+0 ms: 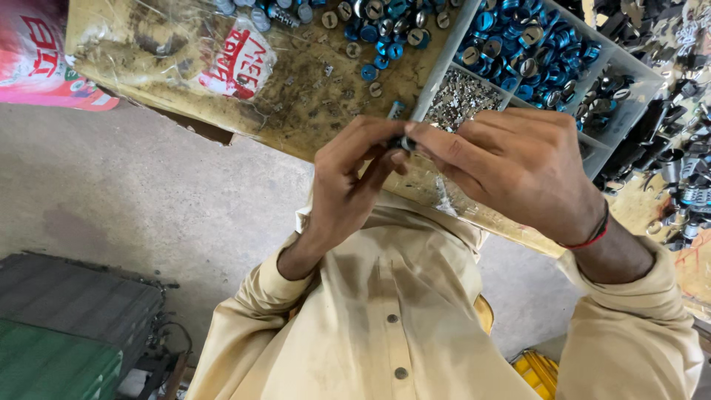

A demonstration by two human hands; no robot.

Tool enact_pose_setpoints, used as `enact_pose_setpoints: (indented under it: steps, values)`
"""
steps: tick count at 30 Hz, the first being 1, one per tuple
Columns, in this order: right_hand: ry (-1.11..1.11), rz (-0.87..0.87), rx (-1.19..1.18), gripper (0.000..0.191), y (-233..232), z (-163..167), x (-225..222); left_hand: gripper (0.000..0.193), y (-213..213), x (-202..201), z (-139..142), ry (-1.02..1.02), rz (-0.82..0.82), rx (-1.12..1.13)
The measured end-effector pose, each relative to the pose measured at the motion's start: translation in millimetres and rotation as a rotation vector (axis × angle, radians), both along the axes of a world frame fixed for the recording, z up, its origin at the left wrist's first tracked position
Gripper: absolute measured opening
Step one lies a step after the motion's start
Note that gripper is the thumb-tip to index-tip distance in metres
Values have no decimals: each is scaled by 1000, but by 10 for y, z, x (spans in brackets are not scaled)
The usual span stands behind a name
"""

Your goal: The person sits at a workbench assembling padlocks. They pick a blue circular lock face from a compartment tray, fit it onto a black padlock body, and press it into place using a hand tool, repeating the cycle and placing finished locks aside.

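My left hand (348,185) and my right hand (511,167) meet in front of my chest, fingertips pinched together on one small dark metal part (406,143). Most of that part is hidden by my fingers. Both hands hover over the near edge of a worn wooden workbench (296,111). A red thread band circles my right wrist. Just beyond my fingertips lies a grey divided tray (444,59) with small silver pieces in one compartment and blue-capped round parts (511,44) in another.
Loose blue and silver round parts (378,30) lie scattered on the bench. Dark metal parts (681,163) pile up at the far right. A white bag with red writing (241,63) rests on the bench. Concrete floor (148,192) lies left, a green and grey crate (59,333) lower left.
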State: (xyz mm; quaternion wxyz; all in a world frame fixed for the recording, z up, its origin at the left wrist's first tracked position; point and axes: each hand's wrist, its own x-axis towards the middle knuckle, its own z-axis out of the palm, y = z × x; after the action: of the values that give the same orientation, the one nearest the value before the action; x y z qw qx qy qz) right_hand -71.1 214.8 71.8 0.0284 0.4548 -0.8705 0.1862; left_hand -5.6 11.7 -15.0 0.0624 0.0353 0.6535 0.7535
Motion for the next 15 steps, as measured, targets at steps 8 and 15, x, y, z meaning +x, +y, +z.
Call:
enact_pose_setpoints:
  steps: [8, 15]
  values:
    - [-56, -98, 15, 14, -41, 6, 47, 31, 3, -7, 25, 260, 15, -299]
    - [-139, -187, -144, 17, -34, -146, 96, 32, 50, -5, 25, 268, 53, -307]
